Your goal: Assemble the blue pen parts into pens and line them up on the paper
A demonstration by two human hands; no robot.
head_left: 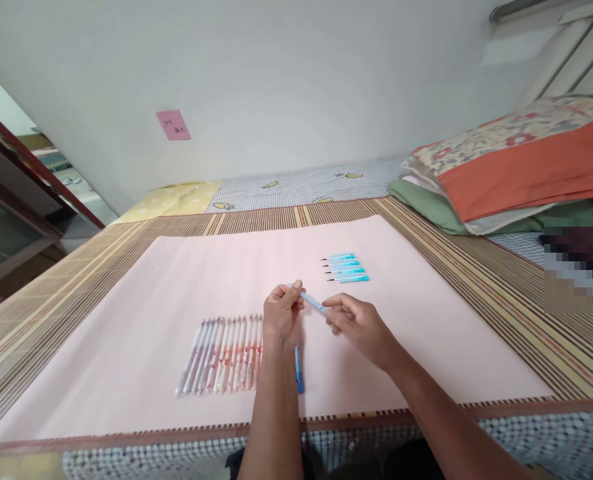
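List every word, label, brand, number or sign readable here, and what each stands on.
Nothing can be read with certainty.
Pink note on the wall: two bits of dark handwriting, too small and blurred.
Held pen, between left hand and right hand: no legible lettering.
Row of pens: reddish patterns; any lettering too small.
Blue-ended pens: none legible.

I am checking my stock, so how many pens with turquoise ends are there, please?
4, in one group beyond the right hand: first pen nearest the wall, then second pen, third pen, and fourth pen nearest that hand. The left forearm may hide others.
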